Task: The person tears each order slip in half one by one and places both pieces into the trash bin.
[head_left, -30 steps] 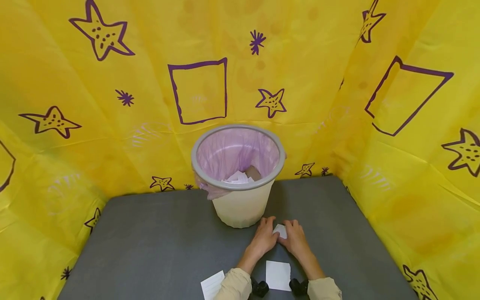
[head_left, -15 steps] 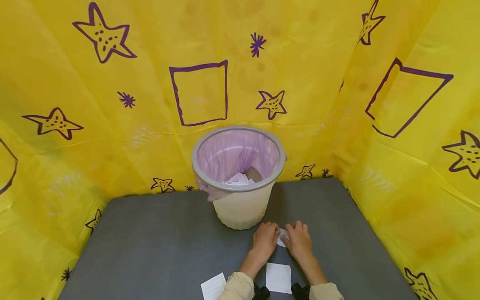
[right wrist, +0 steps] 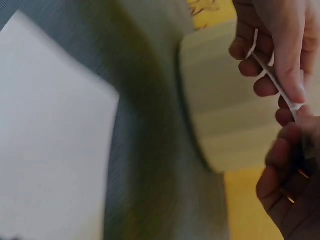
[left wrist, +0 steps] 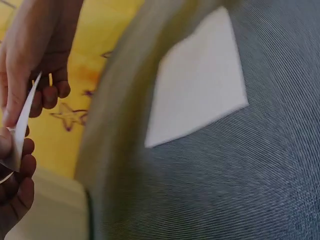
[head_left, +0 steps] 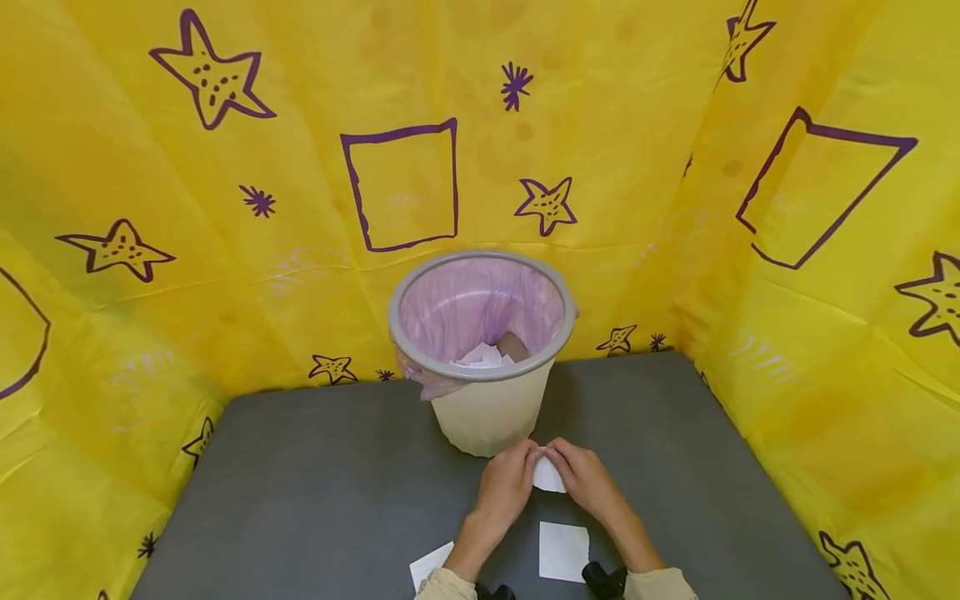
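My left hand (head_left: 507, 487) and right hand (head_left: 587, 479) meet in front of the bin, pinching a small white piece of paper (head_left: 548, 477) at its upper edge, thumbs close together. In the left wrist view the paper (left wrist: 22, 125) appears nearly edge-on between thumbs and fingers, held above the table. From the right wrist view, a thin edge of the paper (right wrist: 270, 75) runs between both hands. Another white square sheet (head_left: 564, 551) lies on the table between my forearms. A further sheet (head_left: 429, 567) lies by my left sleeve, partly hidden.
A cream waste bin (head_left: 491, 412) with a grey rim and purple liner stands just beyond my hands. Paper scraps (head_left: 483, 357) and a brown piece (head_left: 513, 347) lie inside it. Yellow patterned cloth (head_left: 405, 67) encloses the dark grey table (head_left: 337, 483) at the back and sides.
My hands have closed together at the paper's upper edge and moved slightly left; the paper between them has changed shape and hangs below the fingers. The sheets on the table stay put.
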A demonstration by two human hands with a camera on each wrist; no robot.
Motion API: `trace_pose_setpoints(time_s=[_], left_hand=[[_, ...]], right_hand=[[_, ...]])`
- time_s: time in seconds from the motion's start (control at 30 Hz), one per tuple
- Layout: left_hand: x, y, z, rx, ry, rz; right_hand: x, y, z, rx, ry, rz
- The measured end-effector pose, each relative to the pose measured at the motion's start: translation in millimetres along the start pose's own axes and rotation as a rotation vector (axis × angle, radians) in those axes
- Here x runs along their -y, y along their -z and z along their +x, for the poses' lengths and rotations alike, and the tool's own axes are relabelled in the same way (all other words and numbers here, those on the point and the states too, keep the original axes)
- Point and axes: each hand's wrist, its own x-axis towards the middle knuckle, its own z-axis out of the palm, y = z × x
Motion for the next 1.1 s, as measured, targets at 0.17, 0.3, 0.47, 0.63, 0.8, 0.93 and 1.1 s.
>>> trace_pose_setpoints(time_s=[0.17, 0.3, 0.47, 0.63, 0.8, 0.93, 1.1], left_hand=[[1.0, 21.8, -0.5, -0.051, 0.048, -0.151], [3.2, 35.2, 2.0, -0.091, 0.027, -0.232], [4.3, 48.2, 2.9, -0.096, -0.002, -0.318], [6.5, 51.5, 1.8, -0.129, -0.031, -0.328], [6.9, 46.5, -2.4, -0.252, -0.079, -0.347], [4.6, 42.4, -5.2, -0.372, -0.095, -0.350], [4.2, 44.0, -4.8, -0.463, -0.082, -0.383]], right_hand=[[18.4, 3.5, 16.0, -0.042, -0.007, 0.091], [30.5, 4.9, 24.8, -0.050, 0.023, 0.146], [38.5, 4.5, 28.8, -0.011, -0.007, 0.222], [45.3, 5.0, 31.3, 0.038, -0.061, 0.284], [55.0, 7.8, 34.4, 0.070, -0.154, 0.326], [61.6, 9.8, 37.3, 0.071, -0.250, 0.377], [58.2, 10.6, 37.0, 0.032, -0.314, 0.401]])
